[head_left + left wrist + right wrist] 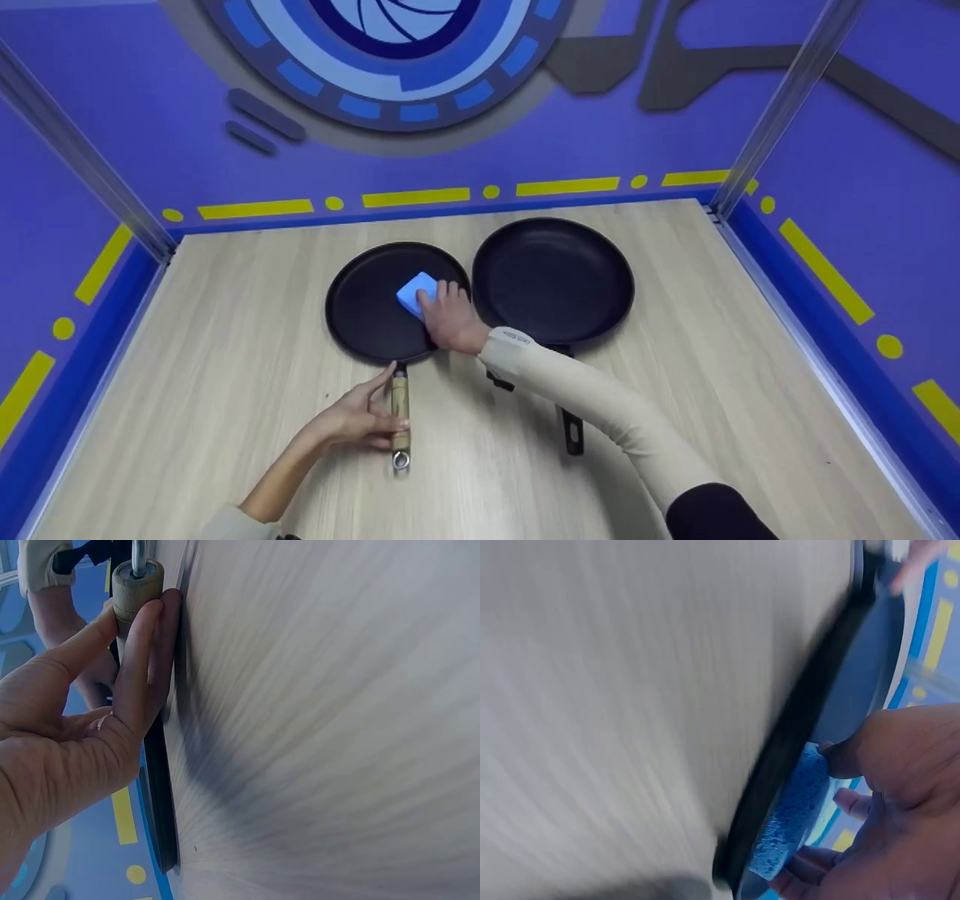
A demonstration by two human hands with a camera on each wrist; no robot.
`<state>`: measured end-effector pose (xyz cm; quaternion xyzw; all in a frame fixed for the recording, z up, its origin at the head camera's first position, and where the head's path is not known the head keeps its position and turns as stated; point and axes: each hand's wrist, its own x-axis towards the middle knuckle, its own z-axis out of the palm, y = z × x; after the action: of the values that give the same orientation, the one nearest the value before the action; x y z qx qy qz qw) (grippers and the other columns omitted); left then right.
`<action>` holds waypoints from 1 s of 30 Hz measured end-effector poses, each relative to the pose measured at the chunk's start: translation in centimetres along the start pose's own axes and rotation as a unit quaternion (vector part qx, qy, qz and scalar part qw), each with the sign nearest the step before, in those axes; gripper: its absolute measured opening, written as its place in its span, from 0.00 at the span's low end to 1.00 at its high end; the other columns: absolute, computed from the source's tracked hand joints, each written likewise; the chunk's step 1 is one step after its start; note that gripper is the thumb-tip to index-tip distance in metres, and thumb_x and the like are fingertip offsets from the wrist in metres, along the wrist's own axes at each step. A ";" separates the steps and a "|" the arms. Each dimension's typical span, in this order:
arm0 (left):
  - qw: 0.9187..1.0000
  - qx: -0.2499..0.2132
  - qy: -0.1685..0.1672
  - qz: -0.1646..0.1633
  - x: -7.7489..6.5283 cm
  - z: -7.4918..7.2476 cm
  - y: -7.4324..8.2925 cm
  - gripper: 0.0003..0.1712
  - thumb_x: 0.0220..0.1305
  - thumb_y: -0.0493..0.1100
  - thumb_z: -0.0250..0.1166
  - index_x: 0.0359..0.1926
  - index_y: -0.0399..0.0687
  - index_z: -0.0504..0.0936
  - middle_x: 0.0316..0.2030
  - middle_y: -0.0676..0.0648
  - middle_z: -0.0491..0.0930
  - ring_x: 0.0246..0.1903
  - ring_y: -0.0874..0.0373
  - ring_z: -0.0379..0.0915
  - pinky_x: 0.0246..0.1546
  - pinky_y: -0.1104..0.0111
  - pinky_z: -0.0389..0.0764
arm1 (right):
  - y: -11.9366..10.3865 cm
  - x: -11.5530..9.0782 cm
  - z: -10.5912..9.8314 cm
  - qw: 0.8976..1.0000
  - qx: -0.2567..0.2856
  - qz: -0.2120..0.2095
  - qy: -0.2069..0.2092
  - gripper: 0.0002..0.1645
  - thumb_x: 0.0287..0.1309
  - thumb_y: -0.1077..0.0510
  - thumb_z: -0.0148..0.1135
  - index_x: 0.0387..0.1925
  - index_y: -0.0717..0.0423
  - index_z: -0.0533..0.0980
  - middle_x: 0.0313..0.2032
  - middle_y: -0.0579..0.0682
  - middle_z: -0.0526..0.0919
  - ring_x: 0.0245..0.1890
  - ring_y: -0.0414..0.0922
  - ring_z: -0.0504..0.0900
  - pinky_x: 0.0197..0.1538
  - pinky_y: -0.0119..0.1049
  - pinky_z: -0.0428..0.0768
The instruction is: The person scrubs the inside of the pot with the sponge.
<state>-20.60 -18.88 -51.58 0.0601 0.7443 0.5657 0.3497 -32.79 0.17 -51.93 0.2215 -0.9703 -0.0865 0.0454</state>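
A pale wood-grain counter (240, 315) fills the lower frame; right of centre lies a large round black frying pan (553, 281); at centre, a smaller, flatter round black pan (367, 300); below it, the left hand (356, 416) holds its tan wooden handle (400, 394) between thumb and fingers; mid-frame, the right hand (454, 319) grips a blue square sponge (415, 291) on that pan.

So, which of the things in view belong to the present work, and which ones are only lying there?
In use:
blue sponge, in the right grip
shallow black frying pan, under the sponge
its wooden handle, pinched by the left grip

Apparently just lying there:
deeper black frying pan, held by neither grip
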 end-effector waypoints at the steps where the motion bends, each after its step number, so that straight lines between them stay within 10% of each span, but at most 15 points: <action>1: 1.000 0.000 0.001 0.001 0.0 -0.1 0.1 0.63 0.64 0.34 0.71 0.81 0.44 0.30 0.31 0.46 0.89 0.26 0.62 0.85 0.31 0.70 0.91 | -0.3 -0.2 0.0 1.000 -0.003 -0.007 0.007 0.20 0.69 0.55 0.56 0.60 0.51 0.70 0.50 0.59 0.76 0.49 0.54 0.78 0.49 0.42 0.85; 15: 1.000 -0.010 0.009 0.009 -0.1 0.0 -0.1 0.63 0.63 0.33 0.71 0.81 0.39 0.32 0.30 0.46 0.89 0.29 0.58 0.86 0.36 0.62 0.93 | -5.2 0.6 -0.6 0.974 0.188 -0.122 0.009 0.20 0.70 0.47 0.64 0.61 0.41 0.76 0.57 0.56 0.78 0.53 0.52 0.77 0.53 0.40 0.84; 30: 0.999 0.012 0.023 0.033 -0.2 0.1 0.0 0.64 0.61 0.34 0.73 0.81 0.41 0.35 0.25 0.50 0.85 0.25 0.61 0.84 0.33 0.62 0.92 | -5.4 8.5 0.0 0.981 0.184 -0.059 0.029 0.20 0.72 0.49 0.61 0.63 0.40 0.76 0.56 0.56 0.79 0.54 0.53 0.78 0.57 0.43 0.84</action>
<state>-20.40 -18.87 -51.51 0.0764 0.7565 0.5691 0.3130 -38.20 -8.32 -52.48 0.2854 -0.9530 0.0974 0.0273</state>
